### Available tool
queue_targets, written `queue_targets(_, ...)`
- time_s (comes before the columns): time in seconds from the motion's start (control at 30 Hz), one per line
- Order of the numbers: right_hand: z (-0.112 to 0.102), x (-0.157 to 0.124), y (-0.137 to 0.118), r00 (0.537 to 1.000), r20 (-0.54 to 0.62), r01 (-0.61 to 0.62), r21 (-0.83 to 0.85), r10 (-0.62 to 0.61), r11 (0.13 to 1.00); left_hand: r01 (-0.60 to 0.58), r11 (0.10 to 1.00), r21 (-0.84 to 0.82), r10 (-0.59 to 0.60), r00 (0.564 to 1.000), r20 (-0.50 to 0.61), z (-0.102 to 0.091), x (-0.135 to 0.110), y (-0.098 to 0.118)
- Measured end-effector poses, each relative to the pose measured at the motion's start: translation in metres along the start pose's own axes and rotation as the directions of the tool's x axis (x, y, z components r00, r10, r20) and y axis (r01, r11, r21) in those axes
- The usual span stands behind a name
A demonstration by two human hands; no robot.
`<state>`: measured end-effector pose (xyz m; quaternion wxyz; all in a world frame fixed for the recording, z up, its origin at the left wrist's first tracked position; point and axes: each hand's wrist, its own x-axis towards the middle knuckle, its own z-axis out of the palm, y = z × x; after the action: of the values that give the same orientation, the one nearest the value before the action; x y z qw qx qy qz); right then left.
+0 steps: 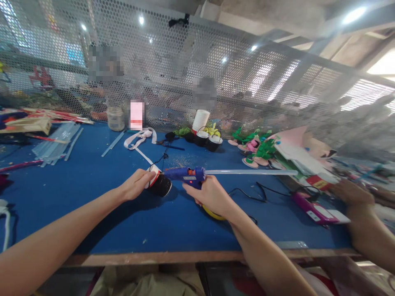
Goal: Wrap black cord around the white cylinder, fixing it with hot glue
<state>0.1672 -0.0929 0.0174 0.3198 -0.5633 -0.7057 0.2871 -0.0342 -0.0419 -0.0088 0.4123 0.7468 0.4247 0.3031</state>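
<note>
A clear jar [116,120] stands near the perforated grey screen [166,61].

Smooth plastic glue gun [185,174], glossy glue stick [251,172], matt tabletop [173,236], perforated metal screen [240,70].

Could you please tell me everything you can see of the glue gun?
The glue gun looks like blue plastic with orange parts, a pale label and a lit red light on its side. A long, translucent glue stick juts from its rear. Held roughly level above the blue table, it is gripped in the right hand, which hides most of the handle. Its nozzle points at the small black-and-white cup in the left hand; whether they touch is unclear.
</note>
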Motion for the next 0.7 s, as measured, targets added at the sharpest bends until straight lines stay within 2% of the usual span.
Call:
queue_targets(0.3, 0.0005, 0.0007, 0.0017, 0.999, 0.033, -0.024, 0.008, 0.024, 1.000, -0.007, 1.000, 0.008, 0.007, 1.000, 0.017, -0.0005, -0.0006, 0.0020)
queue_targets(0.47, 0.0008, 0.0008, 0.0015, 0.999, -0.001, -0.032, 0.007, 0.032, 0.999, -0.009, 1.000, 0.015, 0.009, 1.000, 0.009, 0.0000, -0.0005, 0.0021)
queue_targets(0.7, 0.0004, -0.0031, -0.0044, 1.000, 0.015, 0.019, -0.018, -0.018, 1.000, 0.024, 1.000, -0.020, -0.024, 1.000, -0.010, 0.0007, -0.0003, 0.0008)
